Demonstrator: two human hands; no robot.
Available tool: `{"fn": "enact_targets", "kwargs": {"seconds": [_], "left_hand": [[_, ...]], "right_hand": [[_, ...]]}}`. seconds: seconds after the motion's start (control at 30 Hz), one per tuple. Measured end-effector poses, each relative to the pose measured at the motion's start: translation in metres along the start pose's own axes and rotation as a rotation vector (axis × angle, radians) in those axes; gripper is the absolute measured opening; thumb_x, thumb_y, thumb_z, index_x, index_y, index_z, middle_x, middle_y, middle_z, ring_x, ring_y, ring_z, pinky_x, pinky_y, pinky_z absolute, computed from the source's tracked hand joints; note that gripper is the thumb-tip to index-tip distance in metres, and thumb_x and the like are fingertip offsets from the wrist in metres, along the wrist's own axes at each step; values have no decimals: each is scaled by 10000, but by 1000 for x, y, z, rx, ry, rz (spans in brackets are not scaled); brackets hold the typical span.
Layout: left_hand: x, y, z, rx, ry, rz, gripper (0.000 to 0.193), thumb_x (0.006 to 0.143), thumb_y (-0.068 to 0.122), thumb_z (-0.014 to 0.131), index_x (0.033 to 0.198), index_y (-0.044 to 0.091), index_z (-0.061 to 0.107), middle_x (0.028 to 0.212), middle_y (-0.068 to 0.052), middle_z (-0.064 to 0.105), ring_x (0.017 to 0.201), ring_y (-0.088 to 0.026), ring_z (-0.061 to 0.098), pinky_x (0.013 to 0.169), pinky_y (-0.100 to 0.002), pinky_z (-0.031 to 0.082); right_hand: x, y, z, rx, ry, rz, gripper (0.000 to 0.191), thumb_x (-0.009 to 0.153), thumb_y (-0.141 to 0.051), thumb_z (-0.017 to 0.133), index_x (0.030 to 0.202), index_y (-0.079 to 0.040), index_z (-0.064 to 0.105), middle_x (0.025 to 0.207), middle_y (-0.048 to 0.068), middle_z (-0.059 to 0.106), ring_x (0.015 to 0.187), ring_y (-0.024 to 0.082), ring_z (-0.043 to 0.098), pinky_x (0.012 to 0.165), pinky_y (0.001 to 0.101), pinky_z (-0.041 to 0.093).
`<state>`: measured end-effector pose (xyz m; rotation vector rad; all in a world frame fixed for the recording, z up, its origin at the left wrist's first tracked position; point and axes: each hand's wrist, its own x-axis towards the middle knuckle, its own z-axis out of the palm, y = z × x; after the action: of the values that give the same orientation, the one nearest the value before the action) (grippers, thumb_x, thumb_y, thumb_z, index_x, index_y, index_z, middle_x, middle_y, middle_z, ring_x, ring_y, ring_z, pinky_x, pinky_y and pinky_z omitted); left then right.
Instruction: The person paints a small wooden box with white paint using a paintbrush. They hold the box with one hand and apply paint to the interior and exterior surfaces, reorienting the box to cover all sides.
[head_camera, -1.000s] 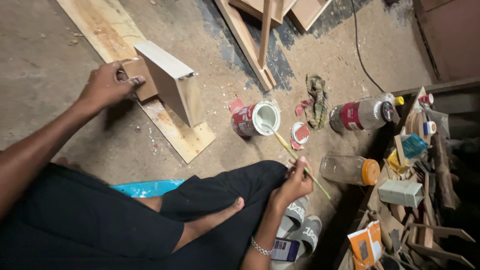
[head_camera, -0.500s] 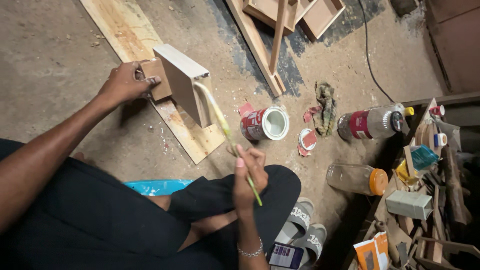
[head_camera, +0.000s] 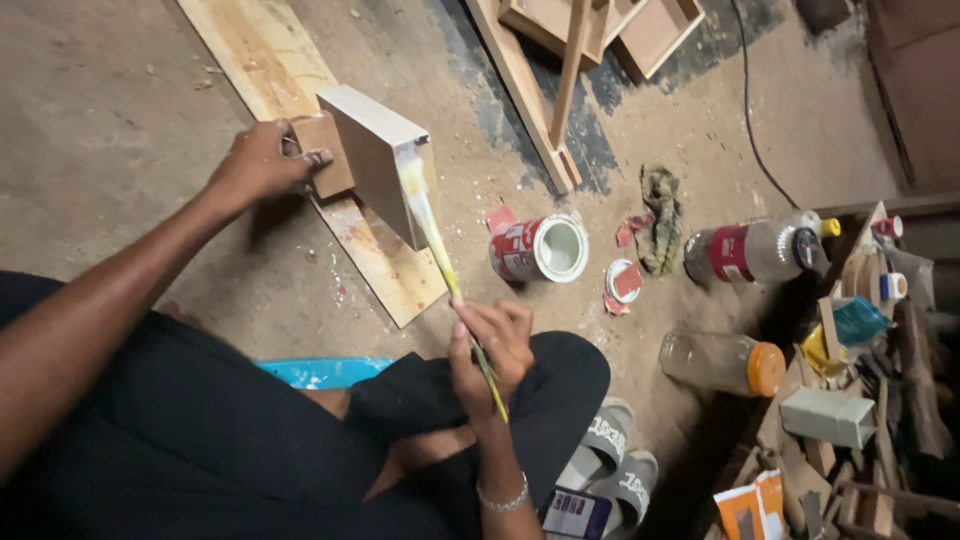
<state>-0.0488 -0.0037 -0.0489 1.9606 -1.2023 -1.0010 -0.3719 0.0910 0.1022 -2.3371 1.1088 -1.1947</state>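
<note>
**Brush on wooden box, workshop floor**

Dusty concrete floor (head_camera: 120, 150), plank (head_camera: 300, 150) lying on it, wood frames (head_camera: 590, 40) at 12 o'clock, tool clutter at 3–4 o'clock. Open paint can (head_camera: 540, 248) at centre, its lid (head_camera: 625, 282) just beside, rag (head_camera: 660, 215) near. Left hand (head_camera: 255, 165), 10 o'clock, fingers clamped on a small block at the wooden box (head_camera: 375, 170), which stands on the plank. Right hand (head_camera: 492, 345), 6 o'clock, fingers closed around brush (head_camera: 440, 250); bristles touch the box's near edge.
</note>
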Motion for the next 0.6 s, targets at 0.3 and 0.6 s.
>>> {"fn": "enact_targets", "kwargs": {"seconds": [0.3, 0.6], "left_hand": [[8, -5, 3, 84, 0, 2, 591, 847, 451, 832, 1165, -30, 702, 933, -222, 733, 865, -326, 726, 771, -437, 563], [1, -6, 3, -7, 25, 73, 544, 843, 424, 812, 1151, -12, 707, 971, -234, 734, 920, -359, 730, 788, -455, 557]], "right_hand": [[-3, 4, 0, 24, 58, 63, 262, 879, 29, 642, 1120, 8, 742, 973, 124, 761, 907, 253, 612, 918, 385, 500], [-9, -6, -2, -69, 155, 19, 254, 862, 13, 638, 1090, 4, 749, 917, 105, 756, 856, 256, 612, 892, 373, 497]]}}
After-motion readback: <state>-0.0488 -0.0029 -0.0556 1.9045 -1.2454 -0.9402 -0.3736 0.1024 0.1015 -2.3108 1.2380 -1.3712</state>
